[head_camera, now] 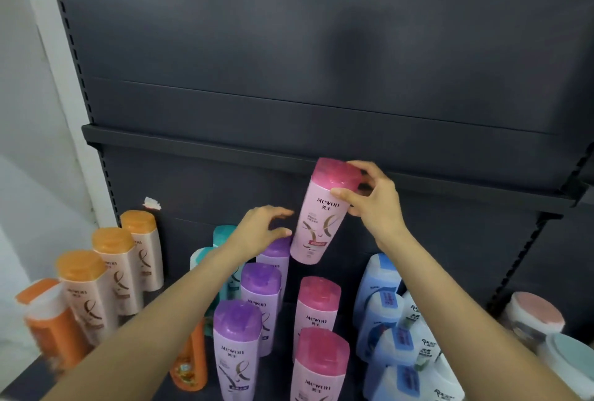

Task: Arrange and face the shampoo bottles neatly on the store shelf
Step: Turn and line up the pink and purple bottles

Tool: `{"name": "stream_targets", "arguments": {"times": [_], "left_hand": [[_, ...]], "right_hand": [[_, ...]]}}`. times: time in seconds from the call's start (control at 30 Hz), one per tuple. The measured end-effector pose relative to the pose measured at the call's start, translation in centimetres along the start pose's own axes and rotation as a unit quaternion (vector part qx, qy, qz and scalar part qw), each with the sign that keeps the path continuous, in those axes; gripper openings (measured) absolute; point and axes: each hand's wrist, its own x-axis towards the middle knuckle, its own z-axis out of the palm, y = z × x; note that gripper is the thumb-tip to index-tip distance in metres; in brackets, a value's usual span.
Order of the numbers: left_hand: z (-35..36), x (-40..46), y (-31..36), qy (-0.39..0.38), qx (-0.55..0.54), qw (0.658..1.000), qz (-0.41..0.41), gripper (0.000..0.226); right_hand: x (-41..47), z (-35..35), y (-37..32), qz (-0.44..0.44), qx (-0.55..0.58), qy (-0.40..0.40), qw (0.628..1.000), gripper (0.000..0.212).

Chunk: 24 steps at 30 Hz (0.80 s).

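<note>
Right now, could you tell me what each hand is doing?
Left hand: open, holding nothing.
Right hand: gripping the pink-capped bottle near its cap.

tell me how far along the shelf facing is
Partly done. The purple-capped bottles and orange-capped bottles stand in front-to-back lines, labels forward. In hand: the right hand holds a pink-capped bottle up off the shelf, tilted; the left hand hovers open beside it. Left: seating it behind the two standing pink bottles.
</note>
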Motion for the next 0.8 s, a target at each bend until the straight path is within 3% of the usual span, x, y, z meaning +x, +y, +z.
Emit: {"name": "stream_targets", "arguments": {"times": [0.23, 0.57, 0.8], "left_hand": [[2.0, -0.5, -3.8, -0.073, 0.177, 0.981, -0.036, 0.053], [3.2, -0.1, -4.8, -0.146, 0.204, 0.966, -0.055, 0.055], [3.1, -0.1, -4.7, -0.146, 0.203, 0.967, -0.055, 0.053]], "right_hand": [[0.5, 1.1, 4.7, 0.010, -0.101, -0.030, 0.994, 0.049], [-0.3, 2.9, 10.9, 0.095, -0.159, -0.058, 0.981, 0.046], [-0.9, 2.7, 12.5, 0.127, -0.187, -0.087, 0.970, 0.043]]}}
